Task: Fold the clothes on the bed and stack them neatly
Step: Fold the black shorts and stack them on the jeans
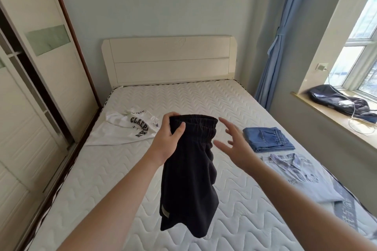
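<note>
On the left of the white zigzag-quilted mattress (pixel 126 179) lies a crumpled white lettered T-shirt (pixel 124 128). The left hand (pixel 170 138) has its grip clenched on the elastic waistband of soft black shorts (pixel 189 177) hanging limp above the bed. The right hand (pixel 234 144) is released, fingers spread. Further right lie folded blue denim (pixel 267 141) and a pale striped-collar shirt (pixel 299 175).

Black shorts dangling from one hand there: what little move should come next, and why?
Probably the open right hand should close on the free end of the elastic waistband. The black fabric shorts hang bunched from the left hand alone, above the white quilted mattress, so they need two hands to spread flat before folding.
</note>
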Demonstrator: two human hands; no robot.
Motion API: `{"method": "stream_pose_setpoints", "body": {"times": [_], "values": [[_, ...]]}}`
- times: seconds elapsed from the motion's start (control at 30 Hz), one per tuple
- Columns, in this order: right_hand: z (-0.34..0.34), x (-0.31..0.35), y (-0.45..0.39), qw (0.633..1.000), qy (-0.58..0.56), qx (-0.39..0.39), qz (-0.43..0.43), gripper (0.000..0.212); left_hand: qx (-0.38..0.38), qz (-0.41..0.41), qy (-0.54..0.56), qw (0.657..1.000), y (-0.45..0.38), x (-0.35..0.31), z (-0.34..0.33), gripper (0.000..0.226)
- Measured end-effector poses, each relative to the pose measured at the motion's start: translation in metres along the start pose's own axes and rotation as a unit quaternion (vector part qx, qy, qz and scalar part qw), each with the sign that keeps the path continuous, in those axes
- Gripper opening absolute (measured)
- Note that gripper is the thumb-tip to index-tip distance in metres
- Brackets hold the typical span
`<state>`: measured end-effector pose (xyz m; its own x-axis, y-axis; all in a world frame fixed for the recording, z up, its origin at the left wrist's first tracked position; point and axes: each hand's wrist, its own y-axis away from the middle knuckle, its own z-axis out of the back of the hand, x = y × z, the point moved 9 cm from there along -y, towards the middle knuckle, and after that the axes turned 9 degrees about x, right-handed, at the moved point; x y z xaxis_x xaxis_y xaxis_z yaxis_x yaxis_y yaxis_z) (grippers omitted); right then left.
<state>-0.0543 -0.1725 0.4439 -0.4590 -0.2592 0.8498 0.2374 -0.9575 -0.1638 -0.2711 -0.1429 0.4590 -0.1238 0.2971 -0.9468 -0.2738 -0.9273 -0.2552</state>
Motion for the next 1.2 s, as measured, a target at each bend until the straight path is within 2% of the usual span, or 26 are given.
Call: {"method": "stream_pose_setpoints", "body": {"times": [0.07, 0.13, 0.3, 0.43, 0.63, 0.73, 0.87, 0.97, 1.1, 1.2], "values": [[-0.014, -0.007, -0.004, 0.997, -0.011, 0.077, 0.0, 0.08, 0.016, -0.011, -0.017, 1.0, 0.0, -0.008, 0.0, 0.021], [-0.022, -0.009, -0.007, 0.993, -0.038, 0.108, 0.002, 0.083, 0.032, -0.015, -0.03, 0.999, 0.001, -0.014, -0.001, 0.019], [-0.033, -0.006, -0.015, 0.989, -0.088, 0.115, 0.021, 0.072, 0.058, -0.008, -0.027, 0.998, 0.007, -0.015, 0.004, 0.018], [-0.037, 0.01, -0.017, 0.991, -0.071, 0.102, 0.051, 0.073, 0.056, -0.011, -0.021, 0.998, 0.014, -0.016, 0.018, 0.018], [-0.043, 0.022, -0.022, 0.994, 0.049, 0.083, 0.049, 0.054, 0.058, -0.01, -0.027, 0.998, 0.022, -0.013, 0.04, 0.021], [-0.042, 0.028, -0.021, 0.989, 0.118, 0.085, 0.031, 0.048, 0.073, -0.015, -0.101, 0.992, 0.026, -0.012, 0.05, 0.02], [-0.046, 0.04, -0.018, 0.961, 0.242, 0.13, 0.036, 0.029, 0.098, 0.001, -0.182, 0.978, 0.031, -0.003, 0.063, 0.014], [-0.052, 0.049, -0.017, 0.939, 0.302, 0.155, 0.044, 0.026, 0.13, 0.007, -0.209, 0.969, 0.035, -0.003, 0.072, 0.009], [-0.052, 0.06, -0.019, 0.93, 0.33, 0.156, 0.048, 0.028, 0.185, 0.049, -0.226, 0.955, 0.035, -0.003, 0.076, 0.007], [-0.05, 0.064, -0.02, 0.933, 0.32, 0.153, 0.056, 0.024, 0.213, 0.089, -0.25, 0.94, 0.033, -0.004, 0.069, 0.022]]}}
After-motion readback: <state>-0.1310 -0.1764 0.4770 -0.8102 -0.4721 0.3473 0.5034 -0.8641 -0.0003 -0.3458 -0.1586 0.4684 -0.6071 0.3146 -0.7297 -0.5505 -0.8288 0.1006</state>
